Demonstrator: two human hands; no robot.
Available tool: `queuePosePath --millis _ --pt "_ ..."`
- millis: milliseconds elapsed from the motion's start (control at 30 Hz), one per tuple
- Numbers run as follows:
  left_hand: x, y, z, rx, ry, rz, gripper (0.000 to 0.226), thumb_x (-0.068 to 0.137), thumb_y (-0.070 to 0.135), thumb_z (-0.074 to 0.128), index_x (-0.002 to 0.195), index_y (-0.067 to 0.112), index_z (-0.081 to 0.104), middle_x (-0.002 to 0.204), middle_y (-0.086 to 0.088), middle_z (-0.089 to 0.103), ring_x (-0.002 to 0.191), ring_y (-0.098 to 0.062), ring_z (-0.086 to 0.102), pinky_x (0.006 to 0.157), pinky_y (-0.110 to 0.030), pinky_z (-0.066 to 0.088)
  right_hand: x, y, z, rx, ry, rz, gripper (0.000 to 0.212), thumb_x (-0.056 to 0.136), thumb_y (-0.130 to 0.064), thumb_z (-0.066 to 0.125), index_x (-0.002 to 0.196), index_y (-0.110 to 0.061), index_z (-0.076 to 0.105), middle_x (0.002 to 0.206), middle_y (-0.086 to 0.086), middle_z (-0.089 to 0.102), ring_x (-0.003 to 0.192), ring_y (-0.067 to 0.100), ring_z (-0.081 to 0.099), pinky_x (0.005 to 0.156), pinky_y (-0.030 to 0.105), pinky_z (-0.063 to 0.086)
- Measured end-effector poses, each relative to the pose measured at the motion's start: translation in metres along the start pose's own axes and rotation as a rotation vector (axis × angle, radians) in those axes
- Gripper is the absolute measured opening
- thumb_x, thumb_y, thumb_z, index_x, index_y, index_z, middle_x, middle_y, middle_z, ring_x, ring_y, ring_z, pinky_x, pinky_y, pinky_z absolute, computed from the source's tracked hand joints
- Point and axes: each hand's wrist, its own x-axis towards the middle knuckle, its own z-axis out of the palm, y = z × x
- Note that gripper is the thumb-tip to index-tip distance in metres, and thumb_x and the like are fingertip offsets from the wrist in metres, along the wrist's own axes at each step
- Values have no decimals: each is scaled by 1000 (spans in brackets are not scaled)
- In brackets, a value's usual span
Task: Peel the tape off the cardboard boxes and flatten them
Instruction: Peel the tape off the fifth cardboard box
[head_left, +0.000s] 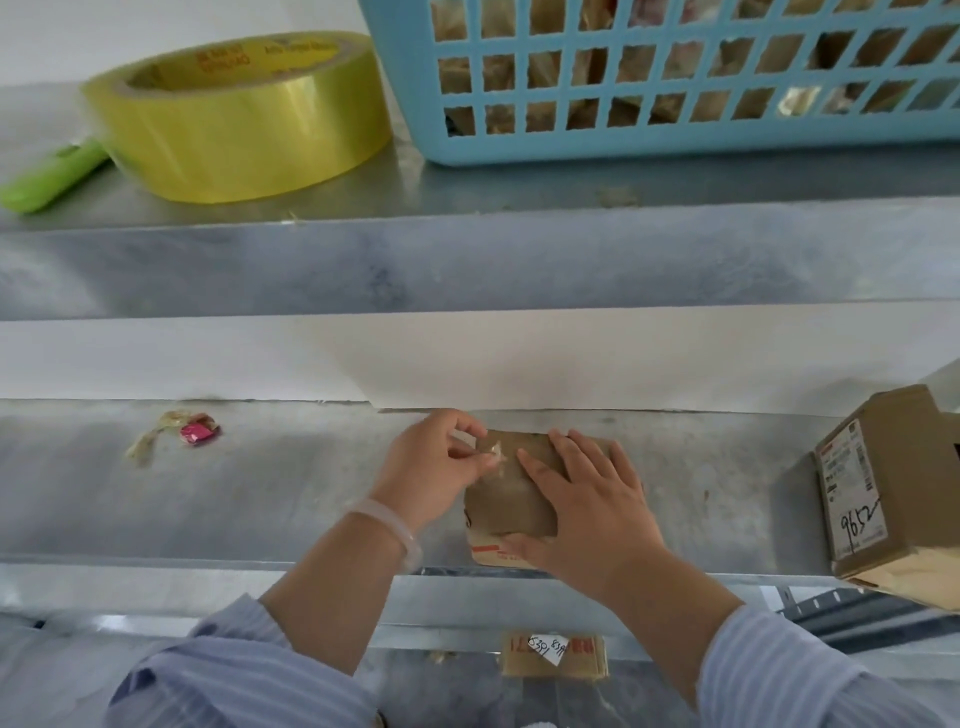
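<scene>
A small brown cardboard box (506, 501) lies on the grey metal shelf (208, 499) in front of me. My right hand (587, 504) lies flat on its top with spread fingers and covers its right side. At the box's far left corner, the thumb and fingers of my left hand (441, 465) pinch a strip of clear tape (496, 451). A second, larger cardboard box (883, 493) with a white label marked 9652 stands at the right end of the shelf.
A crumpled wad of tape with a pink scrap (195, 431) lies at the left of the shelf. On the upper shelf are a yellow tape roll (239, 114), a green cutter (49, 179) and a blue basket (675, 73) of cardboard. Flattened cardboard (553, 654) lies below.
</scene>
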Motion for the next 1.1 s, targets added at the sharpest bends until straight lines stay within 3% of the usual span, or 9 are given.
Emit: queuePosePath --millis 100,233,367,500,633,733,833,967,1100 --pt "-3 -7 14 124 37 62 10 79 33 76 76 36 68 81 13 68 78 0 62 73 -19 52 0 -1 1 -5 23 -2 96 69 -89 14 151 -39 15 161 1 14 149 20 2 119 48 -4" --pt "-9 -13 25 482 157 360 4 81 33 72 81 31 76 88 8 64 89 -15 51 79 -32 48 -1 -2 3 21 31 -22 79 77 -82 8 147 -50 -12 162 7 14 150 24 1 119 51 -5" --pt "-18 -20 23 619 235 572 7 80 30 75 84 26 78 100 4 65 91 -24 59 72 -39 53 -4 -1 6 -87 2 -67 88 76 -84 3 153 -43 3 163 12 6 149 29 -3 116 56 -6" --pt "-25 -29 10 826 72 741 39 93 37 43 119 24 69 117 5 64 106 -21 61 84 -34 53 3 3 4 -100 22 -61 95 69 -87 14 153 -42 6 163 12 5 148 30 7 115 53 5" --pt "-29 -36 6 376 -130 487 52 100 23 46 149 29 31 137 8 52 128 -10 43 109 -26 35 8 6 4 -53 23 -35 104 60 -91 21 151 -45 2 162 6 8 147 27 8 115 49 6" --pt "-35 -38 11 38 -62 394 55 98 14 51 141 43 32 141 22 40 127 6 41 103 -16 40 2 6 0 36 142 -41 103 60 -94 38 147 -39 35 149 7 39 137 30 35 110 50 26" --pt "-35 -32 17 -306 73 194 52 98 10 51 127 51 36 138 18 37 124 5 46 97 -12 42 -6 13 -1 177 269 -42 101 63 -95 41 146 -40 35 145 3 41 133 27 39 107 51 31" --pt "-35 -26 23 -267 -47 194 40 100 19 48 126 48 44 137 24 42 128 7 41 104 -10 35 -14 16 1 219 346 -88 104 64 -83 56 152 -39 23 147 4 37 135 27 35 109 46 27" --pt "-39 -22 25 -151 73 233 33 96 19 57 123 36 62 120 30 53 113 9 52 93 -8 43 -23 19 0 260 382 -62 102 63 -76 60 151 -36 27 147 8 37 133 28 34 108 45 25"
